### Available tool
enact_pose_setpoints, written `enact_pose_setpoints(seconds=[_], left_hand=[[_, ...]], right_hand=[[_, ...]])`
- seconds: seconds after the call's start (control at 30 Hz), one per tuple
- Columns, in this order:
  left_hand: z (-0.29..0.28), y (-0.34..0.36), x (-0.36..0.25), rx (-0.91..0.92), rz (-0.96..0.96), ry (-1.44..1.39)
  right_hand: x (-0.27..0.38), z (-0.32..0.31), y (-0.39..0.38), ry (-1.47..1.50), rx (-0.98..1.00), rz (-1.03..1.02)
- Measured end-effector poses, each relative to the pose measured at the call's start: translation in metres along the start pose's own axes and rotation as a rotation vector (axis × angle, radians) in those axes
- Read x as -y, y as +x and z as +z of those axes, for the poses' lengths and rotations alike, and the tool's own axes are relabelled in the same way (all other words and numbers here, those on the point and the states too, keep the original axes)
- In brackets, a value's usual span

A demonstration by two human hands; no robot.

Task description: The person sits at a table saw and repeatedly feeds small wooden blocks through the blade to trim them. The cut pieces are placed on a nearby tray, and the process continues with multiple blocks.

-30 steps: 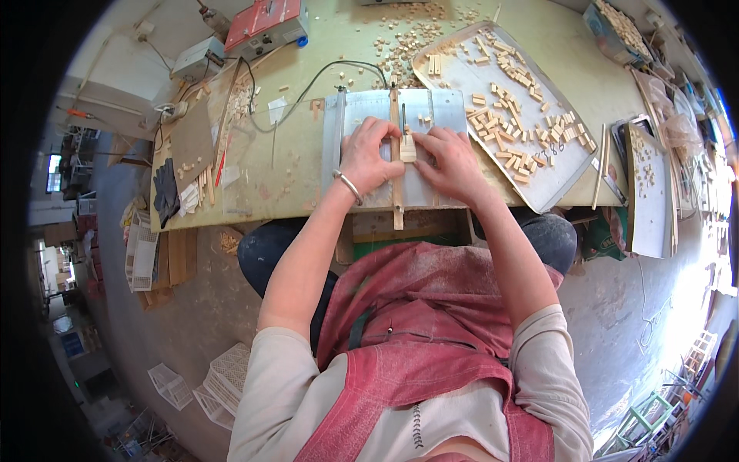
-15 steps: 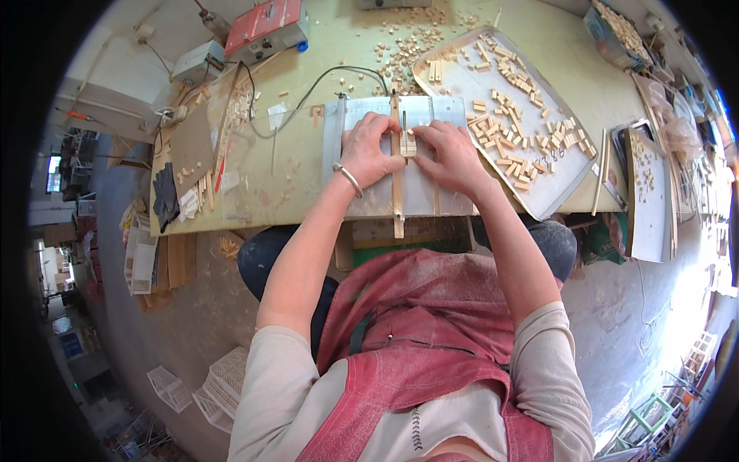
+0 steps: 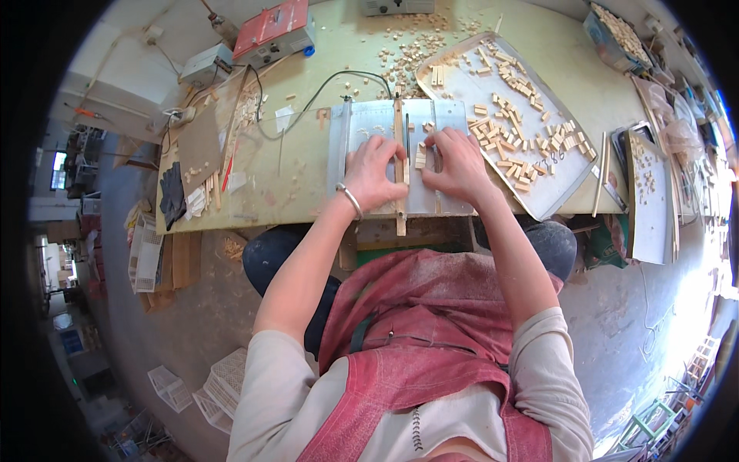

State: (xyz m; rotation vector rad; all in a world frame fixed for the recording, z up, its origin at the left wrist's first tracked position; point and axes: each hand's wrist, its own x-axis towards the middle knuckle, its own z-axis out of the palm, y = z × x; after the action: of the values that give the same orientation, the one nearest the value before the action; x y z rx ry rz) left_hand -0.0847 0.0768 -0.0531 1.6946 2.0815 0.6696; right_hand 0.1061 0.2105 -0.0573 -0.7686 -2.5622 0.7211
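My left hand [image 3: 376, 174] lies on a grey metal plate [image 3: 362, 127] on the workbench, its fingers curled over a long wooden strip [image 3: 399, 212] that runs toward me across the plate. A bracelet sits on that wrist. My right hand [image 3: 459, 165] is just right of the strip, its fingertips pinching a small pale wooden block [image 3: 420, 157] against a dark slot in the plate. The two hands are almost touching, with the block between them.
A metal tray [image 3: 556, 189] with several small wooden blocks lies to the right. More blocks are scattered at the back of the green bench [image 3: 300, 192]. A red box [image 3: 273, 29], a cable, cardboard and scraps are at the left, and boards are at the far right.
Both hands stay on the plate at the strip. The right hand's fingers have closed in a little on the small block; the view has shifted slightly.
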Motion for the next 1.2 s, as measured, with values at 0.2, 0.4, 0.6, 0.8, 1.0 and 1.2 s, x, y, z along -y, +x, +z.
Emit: enact_pose_setpoints(seconds=[0.2, 0.4, 0.6, 0.8, 1.0, 1.2], left_hand=[[-0.029, -0.027, -0.016, 0.158, 0.041, -0.171], [-0.006, -0.032, -0.007, -0.030, 0.010, -0.121], [-0.003, -0.031, -0.010, -0.031, 0.041, -0.109], [-0.003, -0.028, -0.010, -0.021, 0.041, -0.111], [-0.004, -0.023, -0.012, 0.022, -0.020, -0.191], [-0.001, -0.024, -0.006, 0.005, -0.009, -0.162]], right_hand=[[0.015, -0.006, -0.032, 0.035, 0.018, -0.008], [0.031, 0.008, -0.045, 0.086, 0.008, -0.052], [0.029, 0.011, -0.048, 0.111, 0.023, -0.067], [0.032, 0.010, -0.048, 0.129, -0.012, -0.102], [0.041, 0.019, -0.037, 0.207, -0.132, -0.008], [0.030, 0.017, -0.046, 0.017, -0.304, 0.040]])
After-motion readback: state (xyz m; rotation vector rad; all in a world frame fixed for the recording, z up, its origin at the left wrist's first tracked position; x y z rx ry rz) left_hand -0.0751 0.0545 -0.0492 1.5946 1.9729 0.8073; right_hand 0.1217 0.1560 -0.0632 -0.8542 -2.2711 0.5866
